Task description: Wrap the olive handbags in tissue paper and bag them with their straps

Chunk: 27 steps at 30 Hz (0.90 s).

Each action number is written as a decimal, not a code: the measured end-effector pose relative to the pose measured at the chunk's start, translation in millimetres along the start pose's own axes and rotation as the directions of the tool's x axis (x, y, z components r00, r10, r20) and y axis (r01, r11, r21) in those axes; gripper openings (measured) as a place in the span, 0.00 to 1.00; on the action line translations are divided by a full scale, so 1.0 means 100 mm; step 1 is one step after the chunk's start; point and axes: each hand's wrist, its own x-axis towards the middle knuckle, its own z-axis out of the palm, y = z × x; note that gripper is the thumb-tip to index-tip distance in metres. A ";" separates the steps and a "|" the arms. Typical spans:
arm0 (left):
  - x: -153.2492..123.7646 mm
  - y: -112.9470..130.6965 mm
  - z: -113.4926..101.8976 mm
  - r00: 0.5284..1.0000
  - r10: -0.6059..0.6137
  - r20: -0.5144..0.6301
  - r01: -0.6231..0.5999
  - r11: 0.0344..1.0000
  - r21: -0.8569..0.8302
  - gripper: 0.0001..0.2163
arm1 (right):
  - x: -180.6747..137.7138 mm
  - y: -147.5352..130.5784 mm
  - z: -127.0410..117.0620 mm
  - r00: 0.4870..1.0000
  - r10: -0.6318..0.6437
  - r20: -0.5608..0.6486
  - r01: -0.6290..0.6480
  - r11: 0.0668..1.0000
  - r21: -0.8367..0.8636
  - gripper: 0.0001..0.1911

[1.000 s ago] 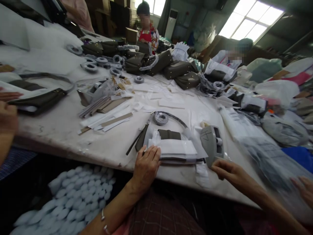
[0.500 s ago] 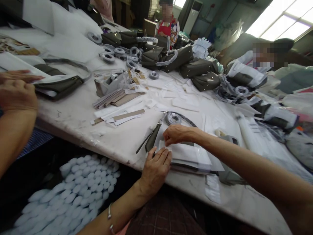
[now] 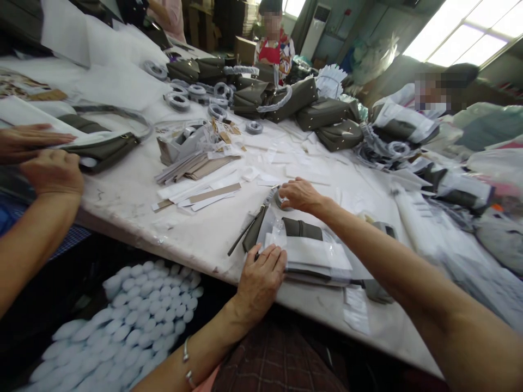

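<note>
My left hand [image 3: 261, 279] lies flat, fingers stretched, on the near corner of an olive-green bag wrapped in white paper and clear film [image 3: 310, 253] at the table's front edge. My right hand [image 3: 297, 194] reaches past the bag, its fingers curled over a grey coiled strap roll [image 3: 281, 200] at the end of the bag's dark strap. A dark thin strip [image 3: 247, 234] lies just left of the bag.
A co-worker's two hands [image 3: 41, 158] rest on another olive bag [image 3: 104, 147] at the left. Paper strips and cardboard [image 3: 196, 185] litter the table middle. Several olive bags [image 3: 322, 114] and grey rolls [image 3: 180, 100] sit farther back. A white bubble-like pad [image 3: 122, 321] lies below the table.
My right hand swung from the right front edge across the bag, then farther out onto the grey strap roll. My left hand stayed on the bag's corner. The view shifted left.
</note>
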 end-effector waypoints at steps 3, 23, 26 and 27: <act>0.00 0.00 0.01 1.000 -0.001 -0.018 0.001 1.000 0.005 0.15 | -0.23 0.08 0.05 0.968 0.220 -0.124 -0.161 0.916 0.367 0.15; 1.03 -0.44 -0.55 0.862 -0.148 0.485 0.295 0.924 -0.243 0.09 | -0.48 -0.17 0.72 0.968 0.252 -0.006 -0.155 0.612 0.775 0.09; 1.35 -0.78 -0.44 0.895 -0.228 0.383 0.334 0.912 -0.238 0.09 | -0.45 -0.02 0.58 0.932 0.336 -0.135 -0.143 0.684 0.715 0.09; 1.44 -0.90 -0.38 0.906 -0.249 0.343 0.338 0.912 -0.230 0.08 | -0.43 0.05 0.52 0.907 0.370 -0.200 -0.149 0.728 0.669 0.08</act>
